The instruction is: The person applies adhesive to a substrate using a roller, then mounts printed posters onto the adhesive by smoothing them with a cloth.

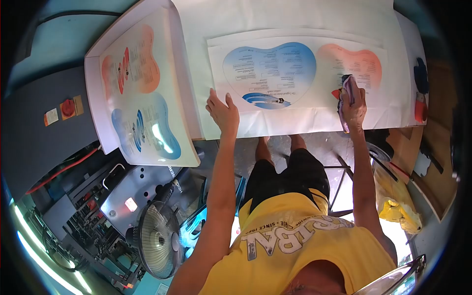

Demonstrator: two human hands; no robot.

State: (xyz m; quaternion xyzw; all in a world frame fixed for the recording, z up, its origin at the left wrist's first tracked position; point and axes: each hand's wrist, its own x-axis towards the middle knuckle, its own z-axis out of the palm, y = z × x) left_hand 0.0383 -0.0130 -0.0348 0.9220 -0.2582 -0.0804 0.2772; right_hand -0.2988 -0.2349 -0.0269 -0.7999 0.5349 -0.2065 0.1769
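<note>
A large printed sheet (216, 64) lies on the white-covered table, bearing a blue heart-like shape and an orange one, both with small text. My right hand (355, 109) grips a crumpled purple cloth (348, 93) and presses it on the sheet by the lower part of the orange print. Dark and red patches show on the cloth. My left hand (223, 112) rests near the sheet's lower left corner, its fingers apart and nothing in them. Under the top sheet, the edge of at least one more sheet shows at the far side.
To the left, a stack of similar prints (169, 108) lies in a shallow box. A standing fan (160, 241) and dark machinery (54, 128) are at lower left. At the table's right end lie a red item (420, 111) and a dark blue item (420, 74). A yellow bag (398, 214) hangs lower right.
</note>
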